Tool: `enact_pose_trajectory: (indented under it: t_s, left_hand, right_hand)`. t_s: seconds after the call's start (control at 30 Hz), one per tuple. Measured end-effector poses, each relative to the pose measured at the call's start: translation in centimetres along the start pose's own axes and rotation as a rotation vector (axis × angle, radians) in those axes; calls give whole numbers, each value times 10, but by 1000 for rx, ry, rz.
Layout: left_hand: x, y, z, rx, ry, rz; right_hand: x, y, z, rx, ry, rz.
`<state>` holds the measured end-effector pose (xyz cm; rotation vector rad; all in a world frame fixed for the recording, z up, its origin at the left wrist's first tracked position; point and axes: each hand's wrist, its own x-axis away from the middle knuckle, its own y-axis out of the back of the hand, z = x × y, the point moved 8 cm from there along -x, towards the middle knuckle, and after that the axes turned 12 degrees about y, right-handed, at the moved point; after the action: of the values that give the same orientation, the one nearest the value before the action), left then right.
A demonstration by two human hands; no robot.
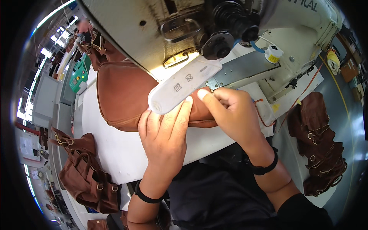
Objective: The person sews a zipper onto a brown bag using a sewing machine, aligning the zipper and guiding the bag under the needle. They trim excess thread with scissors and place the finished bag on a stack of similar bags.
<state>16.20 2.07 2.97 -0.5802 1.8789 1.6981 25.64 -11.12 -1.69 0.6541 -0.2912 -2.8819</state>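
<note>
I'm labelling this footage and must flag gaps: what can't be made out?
All in the head view:
- Left hand: some fingertips, covered by the white guard.
- Right hand: some fingertips, hidden behind the hand itself.
- Brown bag: underside, facing away from the camera.
- Sewing machine: top, cut off by the upper edge.
- Distant person: small and blurred.

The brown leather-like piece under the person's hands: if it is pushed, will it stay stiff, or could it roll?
The brown leather-like piece may keep its shape fairly well, as its rounded outline looks smooth. It would probably slide rather than roll, since it lies broadly across the white table.
</note>
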Motion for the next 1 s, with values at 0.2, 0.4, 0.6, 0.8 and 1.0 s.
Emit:
enact_pose_trajectory:
  t_s: [0.2, 0.4, 0.6, 0.8, 1.0]
  left_hand:
    - [-2, -2, 0, 15, -26, -60]
    - [-3, -2, 3, 45, -26, -50]
    - [-6, -3, -2, 50, -1, -67]
    - [-4, -3, 2, 44, -24, -76]
    - [-3, -5, 6, 52, -39, -105]
  right_hand:
    - [-12, 13, 22, -250, -134, 117]
    - [-24, 0, 19, -827, -275, 272]
    - [-20, 20, 55, 457, 763, -144]
    - [-23, 6, 41, 432, 706, -82]
    - [-22, 4, 39, 425, 706, -104]
